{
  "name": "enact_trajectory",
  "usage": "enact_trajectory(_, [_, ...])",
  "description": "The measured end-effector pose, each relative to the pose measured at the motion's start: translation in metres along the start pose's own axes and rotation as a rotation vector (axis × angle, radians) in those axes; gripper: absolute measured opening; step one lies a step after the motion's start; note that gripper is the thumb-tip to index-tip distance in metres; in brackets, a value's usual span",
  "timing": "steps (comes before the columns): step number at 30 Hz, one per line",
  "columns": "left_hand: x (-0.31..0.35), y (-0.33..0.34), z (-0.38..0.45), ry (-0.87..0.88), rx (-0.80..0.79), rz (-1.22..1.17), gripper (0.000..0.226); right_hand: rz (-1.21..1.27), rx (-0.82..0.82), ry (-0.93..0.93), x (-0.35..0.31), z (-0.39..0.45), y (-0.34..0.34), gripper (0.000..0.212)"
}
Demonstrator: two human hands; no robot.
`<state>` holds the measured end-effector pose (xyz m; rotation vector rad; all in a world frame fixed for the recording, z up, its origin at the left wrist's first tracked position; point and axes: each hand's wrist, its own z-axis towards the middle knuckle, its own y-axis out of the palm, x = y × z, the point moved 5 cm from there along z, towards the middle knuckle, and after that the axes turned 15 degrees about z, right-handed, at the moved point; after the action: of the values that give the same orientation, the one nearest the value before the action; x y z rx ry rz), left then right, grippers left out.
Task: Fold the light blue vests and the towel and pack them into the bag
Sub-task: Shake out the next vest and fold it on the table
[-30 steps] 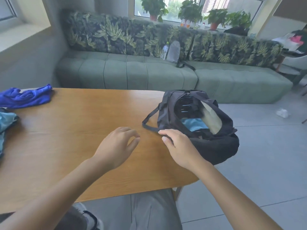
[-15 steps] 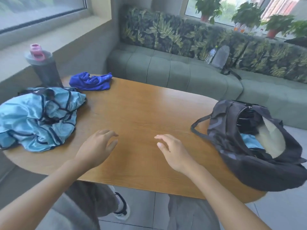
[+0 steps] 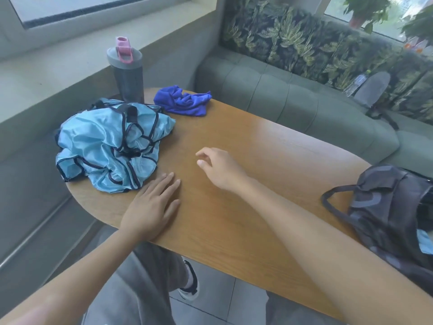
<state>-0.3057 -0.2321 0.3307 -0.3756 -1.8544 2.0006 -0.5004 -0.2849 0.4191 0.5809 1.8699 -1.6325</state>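
Both hands have advanced toward the light blue vests. Left hand lies flat on the table, fingers straight; right hand hovers, loosely curled, empty. Towel lies beyond; bag at right.
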Motion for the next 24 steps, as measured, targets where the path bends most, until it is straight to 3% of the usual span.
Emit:
enact_trajectory(5, [-0.002,0.004,0.002,-0.006,0.028,-0.028,0.055,0.094,0.034,-0.165,-0.054,0.071,0.031,0.031])
enact_trajectory(9, [-0.003,0.007,0.002,-0.003,0.033,-0.019,0.052,0.121,0.002,-0.367,-0.091,0.101,0.062,0.066])
enact_trajectory(11, [-0.004,0.008,0.002,-0.013,0.041,-0.016,0.05,0.026,-0.017,-0.509,-0.108,0.109,0.081,0.071])
enact_trajectory(14, [-0.004,0.007,0.004,-0.018,0.05,-0.019,0.047,-0.165,-0.054,-0.633,-0.12,0.116,0.106,0.053])
enact_trajectory(17, [-0.005,0.007,0.003,-0.022,0.053,-0.018,0.045,-0.107,0.052,-0.716,-0.124,0.119,0.113,0.019])
enact_trajectory(21, [-0.006,0.008,0.002,-0.03,0.072,-0.017,0.046,0.069,0.147,-0.594,-0.109,0.12,0.098,0.014])
enact_trajectory(24, [-0.006,0.007,0.002,-0.035,0.072,-0.015,0.049,0.065,0.192,-0.528,-0.091,0.116,0.069,0.015])
